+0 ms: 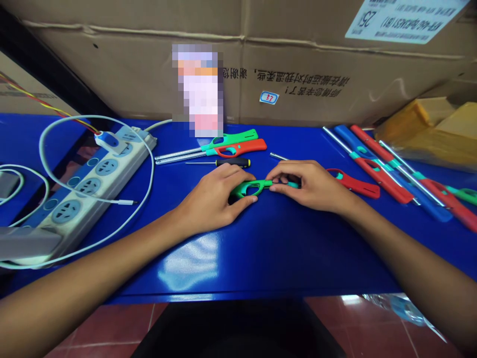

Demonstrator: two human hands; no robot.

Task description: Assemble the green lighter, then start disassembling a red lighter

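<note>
A green long-nosed gas lighter (253,188) lies low over the blue table, between my two hands. My left hand (219,194) is closed round its handle, with the thumb along the near side. Near the front of the handle, where the turquoise collar shows, my right hand (311,186) pinches the lighter between thumb and fingers. My right palm and fingers hide most of its metal nozzle. Behind my right hand, a red lighter (354,185) shows its handle, and a metal tube end (278,156) pokes out on the other side. Beyond my left hand rests a black and yellow screwdriver (234,162).
A green lighter (242,135) and a red lighter (249,146) lie together at the back. Several red and blue lighters (387,179) spread on the right. A power strip (93,194) with a looping white cable (151,181) occupies the left. A large cardboard box (130,74) walls the back.
</note>
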